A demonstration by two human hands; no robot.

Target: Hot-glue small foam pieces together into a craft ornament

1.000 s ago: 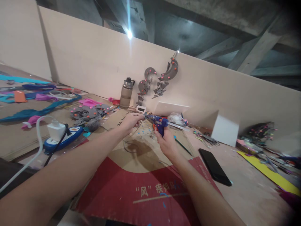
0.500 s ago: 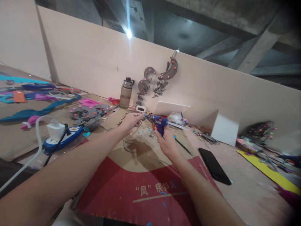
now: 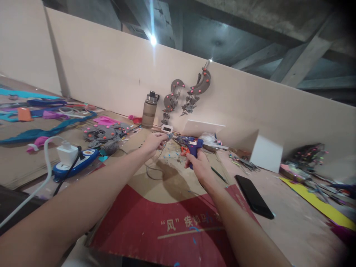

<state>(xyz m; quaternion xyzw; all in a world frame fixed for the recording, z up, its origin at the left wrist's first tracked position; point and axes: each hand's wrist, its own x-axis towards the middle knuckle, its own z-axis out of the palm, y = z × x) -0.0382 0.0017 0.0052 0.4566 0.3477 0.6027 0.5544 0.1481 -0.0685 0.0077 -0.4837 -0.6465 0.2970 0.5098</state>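
My right hand [image 3: 199, 163] is wrapped round the handle of a blue glue gun [image 3: 195, 147] with an orange trigger. A clear glue stick [image 3: 218, 146] sticks out of its back, and its nozzle end points left. My left hand [image 3: 155, 142] pinches a tiny bluish-grey piece [image 3: 169, 137], too small to name, a short way left of the nozzle. Both hands are above a cardboard sheet [image 3: 139, 178] strewn with small blue scraps. A thin grey cord [image 3: 152, 173] loops below them.
A water bottle [image 3: 149, 110] and a small white digital display [image 3: 167, 128] stand by the wall. Grey moon-shaped hangings [image 3: 200, 83] hang there. To the left lies a blue power strip [image 3: 75, 163]; to the right are a black phone [image 3: 254, 196] and a white card [image 3: 267, 151].
My right hand has drawn the glue gun a little to the right, widening its distance from my left hand. The left hand has shifted slightly left, still pinching the small piece.
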